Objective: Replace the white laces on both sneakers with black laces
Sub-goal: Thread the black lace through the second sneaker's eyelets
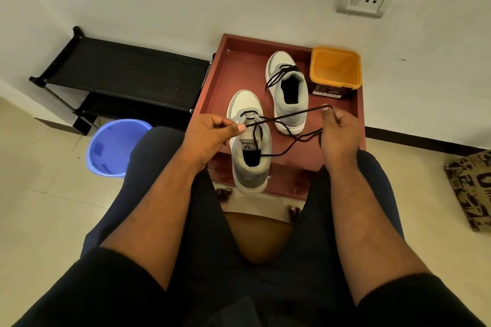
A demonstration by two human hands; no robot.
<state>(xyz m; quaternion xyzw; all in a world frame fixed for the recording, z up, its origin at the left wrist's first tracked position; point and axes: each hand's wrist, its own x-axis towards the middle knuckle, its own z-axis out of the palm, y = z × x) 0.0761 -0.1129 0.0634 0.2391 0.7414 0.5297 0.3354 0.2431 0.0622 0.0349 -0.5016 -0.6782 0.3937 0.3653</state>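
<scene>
Two grey-and-white sneakers stand on a red-brown tray table [225,79]. The far sneaker [288,93] carries a black lace with loose ends. The near sneaker [249,146] has a black lace [287,115] through its lower eyelets, and the two strands cross above it. My left hand [212,135] pinches one strand just left of the near sneaker's tongue. My right hand [336,133] pinches the other strand to the right, with the rest of that strand trailing under it. No white laces are in view.
An orange tub [336,71] stands at the tray's far right corner. A black shoe rack [127,79] lines the wall on the left, with a blue bucket [114,146] in front of it. A patterned bag [470,188] lies on the floor at right.
</scene>
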